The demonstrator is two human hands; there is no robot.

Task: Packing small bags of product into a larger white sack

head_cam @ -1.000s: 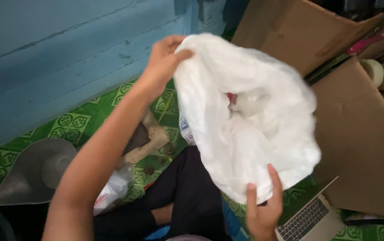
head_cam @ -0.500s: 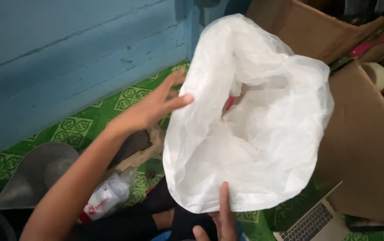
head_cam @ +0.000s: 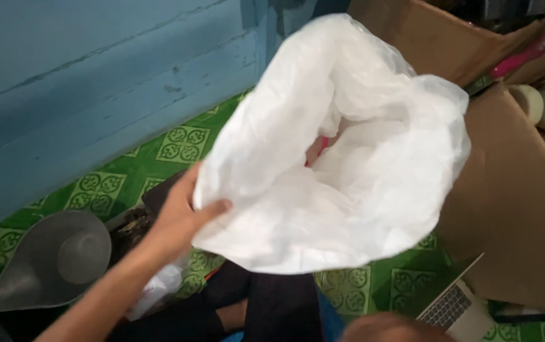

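A blue plank wall (head_cam: 95, 95) is seen beyond the left hand (head_cam: 180, 215), and brown cardboard boxes (head_cam: 519, 209) stand well to its right. A large white plastic bag (head_cam: 348, 171) is held up open-mouthed just right of that hand, its near edge pinched between thumb and curled fingers, the forearm stretched up from lower left. A grey scoop-shaped dish (head_cam: 50, 259) lies left of the hand on the green patterned floor mat (head_cam: 183, 142). A laptop corner (head_cam: 453, 307) is seen lower right. Only a blurred sliver of the right hand (head_cam: 386, 328) is shown, so its grip cannot be told.
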